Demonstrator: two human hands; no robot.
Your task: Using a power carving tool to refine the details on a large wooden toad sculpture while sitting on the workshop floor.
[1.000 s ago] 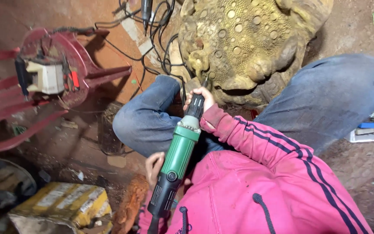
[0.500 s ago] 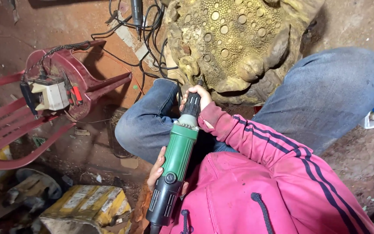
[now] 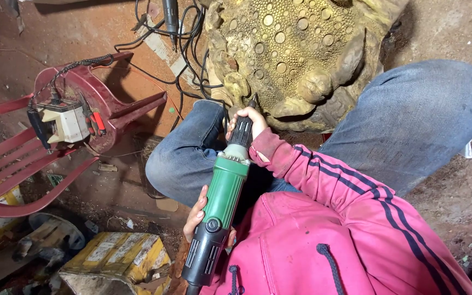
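**Grinding a bumpy carving**

A big bumpy wood carving (image 3: 296, 54) stands between the person's knees. A long green grinder (image 3: 219, 210) points up at its lower edge. The right hand (image 3: 249, 123) is wrapped tight around the black front end. The left hand (image 3: 196, 213) grips the back part. A red plastic chair (image 3: 91, 106) lies tipped over nearby.
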